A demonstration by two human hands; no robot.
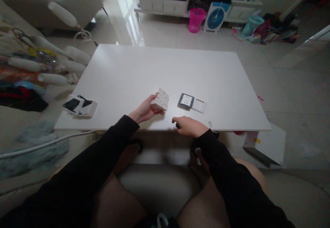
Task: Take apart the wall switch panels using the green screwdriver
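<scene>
My left hand (147, 108) grips a white plastic back box (162, 99) by its side, tilted above the table. The box's face with small holes and slots shows. To its right, my right hand (186, 125) is closed at the table's front edge. A small black object (177, 126) pokes out under its fingers; most of it is hidden, so its kind cannot be told. Just beyond that hand lies a wall socket (186, 100) with a white face and a dark frame. A white cover frame (199, 105) lies against the socket's right side.
The white table (160, 63) stands before my knees. At its left end rests an open white box (90, 109) with black and white contents. A white cable (51, 145) runs by the left front corner. On the floor beyond are a pink basket (196, 21) and a blue fan (216, 18).
</scene>
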